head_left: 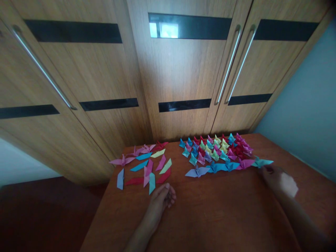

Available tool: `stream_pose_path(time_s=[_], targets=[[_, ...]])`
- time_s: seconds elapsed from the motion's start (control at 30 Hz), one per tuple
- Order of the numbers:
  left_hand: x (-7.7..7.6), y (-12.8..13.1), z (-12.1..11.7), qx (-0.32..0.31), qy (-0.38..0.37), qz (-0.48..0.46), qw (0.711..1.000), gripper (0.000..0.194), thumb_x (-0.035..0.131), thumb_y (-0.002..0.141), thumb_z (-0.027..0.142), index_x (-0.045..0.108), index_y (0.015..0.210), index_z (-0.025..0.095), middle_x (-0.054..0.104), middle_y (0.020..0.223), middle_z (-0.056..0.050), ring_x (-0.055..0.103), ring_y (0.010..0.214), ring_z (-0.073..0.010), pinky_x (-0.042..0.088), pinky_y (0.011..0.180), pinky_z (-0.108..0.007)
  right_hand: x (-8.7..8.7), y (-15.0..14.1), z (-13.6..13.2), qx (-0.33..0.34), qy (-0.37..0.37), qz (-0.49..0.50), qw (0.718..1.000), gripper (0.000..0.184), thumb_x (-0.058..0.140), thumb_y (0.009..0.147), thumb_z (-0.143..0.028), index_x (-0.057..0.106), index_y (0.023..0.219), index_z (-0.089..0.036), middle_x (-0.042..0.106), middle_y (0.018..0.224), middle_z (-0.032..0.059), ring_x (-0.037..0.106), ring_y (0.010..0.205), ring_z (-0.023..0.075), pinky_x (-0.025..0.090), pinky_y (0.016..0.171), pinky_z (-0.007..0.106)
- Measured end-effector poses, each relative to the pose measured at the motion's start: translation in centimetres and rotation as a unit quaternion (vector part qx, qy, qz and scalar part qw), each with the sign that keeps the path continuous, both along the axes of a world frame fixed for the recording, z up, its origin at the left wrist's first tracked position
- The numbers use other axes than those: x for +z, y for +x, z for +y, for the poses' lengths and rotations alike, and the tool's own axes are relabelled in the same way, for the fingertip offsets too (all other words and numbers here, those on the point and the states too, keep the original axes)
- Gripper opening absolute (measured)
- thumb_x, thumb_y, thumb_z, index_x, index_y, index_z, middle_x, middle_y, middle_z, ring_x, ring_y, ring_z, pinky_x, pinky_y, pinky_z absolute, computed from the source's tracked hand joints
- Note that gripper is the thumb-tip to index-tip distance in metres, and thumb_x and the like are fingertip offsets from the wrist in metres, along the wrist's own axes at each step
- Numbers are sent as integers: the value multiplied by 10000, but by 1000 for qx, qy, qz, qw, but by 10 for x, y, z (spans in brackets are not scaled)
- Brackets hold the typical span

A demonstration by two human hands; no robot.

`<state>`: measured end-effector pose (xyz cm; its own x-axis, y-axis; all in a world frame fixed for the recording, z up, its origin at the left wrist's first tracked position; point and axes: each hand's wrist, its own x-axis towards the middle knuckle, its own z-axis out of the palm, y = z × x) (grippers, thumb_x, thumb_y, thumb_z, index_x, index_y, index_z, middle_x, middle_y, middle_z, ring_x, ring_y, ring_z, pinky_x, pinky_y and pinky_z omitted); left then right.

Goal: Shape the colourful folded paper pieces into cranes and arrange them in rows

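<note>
My left hand (162, 198) rests on the brown wooden table (215, 217) with its fingers curled loosely inward and nothing in them, just below a loose group of flat folded paper pieces (147, 168) in pink, blue, red and green. My right hand (278, 180) lies at the table's right, its fingertips pinched on the edge of a teal folded paper crane (262, 162). That crane ends a row of blue and purple cranes (217, 167). Behind the row sits a dense cluster of small folded paper shapes (217, 146) in many colours.
Wooden wardrobe doors (178, 77) with long metal handles and dark glass strips stand right behind the table. A pale blue wall (309, 105) is at the right. Dark red floor (39, 217) shows to the left of the table.
</note>
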<state>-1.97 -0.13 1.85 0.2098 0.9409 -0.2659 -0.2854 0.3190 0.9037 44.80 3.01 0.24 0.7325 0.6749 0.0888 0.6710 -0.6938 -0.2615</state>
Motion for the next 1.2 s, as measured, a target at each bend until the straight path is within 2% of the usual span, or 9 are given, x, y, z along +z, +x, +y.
stream_pose_path(time_s=[0.23, 0.43, 0.5, 0.53, 0.57, 0.7, 0.83, 1.03, 1.2], targets=[[1, 1, 1, 5, -4, 5, 1000, 371, 549, 812, 500, 576, 706, 146, 600, 637, -23, 516, 533, -100, 321, 468, -192, 4, -18, -17, 11, 88, -28, 996, 353, 445, 799, -534, 646, 923, -272, 675, 992, 77, 603, 714, 221, 335, 529, 295], [12, -14, 10, 40, 49, 86, 994, 329, 542, 804, 496, 580, 773, 170, 608, 682, -12, 528, 554, -112, 350, 485, -195, 20, -83, -28, 200, 272, -30, 941, 315, 501, 798, -448, 652, 868, -180, 669, 798, 67, 605, 653, 190, 425, 611, 286], [20, -31, 22, 74, 125, 226, 963, 301, 522, 811, 472, 587, 800, 178, 626, 726, -20, 554, 581, -129, 384, 505, -208, 27, -116, -29, 276, 295, 26, 915, 326, 499, 814, -454, 651, 860, -169, 661, 788, 71, 588, 614, 169, 445, 615, 277], [25, -41, 30, 92, 169, 315, 929, 280, 501, 821, 444, 591, 812, 179, 638, 750, -28, 571, 605, -141, 408, 528, -220, 31, -134, -28, 308, 296, 55, 902, 315, 493, 826, -449, 650, 852, -177, 659, 793, 68, 582, 617, 163, 449, 617, 271], [30, -52, 40, 108, 214, 424, 873, 263, 464, 838, 408, 597, 817, 182, 649, 781, -33, 591, 641, -153, 436, 570, -237, 34, -152, -28, 342, 290, 87, 890, 298, 481, 842, -434, 648, 857, -188, 660, 810, 63, 583, 636, 160, 453, 622, 266], [49, -91, 82, 153, 236, 542, 792, 215, 497, 811, 293, 619, 949, 184, 651, 944, -63, 607, 849, -218, 452, 770, -317, 42, -222, -27, 452, 249, 181, 837, 234, 452, 872, -355, 638, 840, -216, 651, 821, 49, 583, 693, 163, 451, 635, 264], [62, -112, 121, 180, 233, 625, 723, 290, 505, 820, 308, 614, 1052, 172, 583, 1119, -121, 552, 1034, -278, 402, 894, -368, 31, -273, -32, 519, 189, 231, 801, 204, 443, 870, -274, 619, 784, -216, 618, 760, 26, 566, 679, 152, 436, 634, 256], [74, -149, 145, 220, 185, 696, 658, 429, 464, 840, 389, 572, 1165, 130, 519, 1212, -196, 477, 1138, -376, 365, 924, -467, 8, -299, -42, 533, 143, 273, 788, 181, 456, 845, -204, 615, 760, -201, 581, 733, 6, 550, 658, 130, 412, 623, 236], [66, -195, 135, 217, 122, 705, 664, 431, 434, 838, 402, 623, 1068, 90, 596, 1106, -227, 558, 1039, -374, 422, 839, -447, 9, -298, -42, 525, 136, 290, 789, 161, 464, 823, -174, 599, 739, -200, 562, 722, -1, 546, 656, 129, 400, 611, 231]])
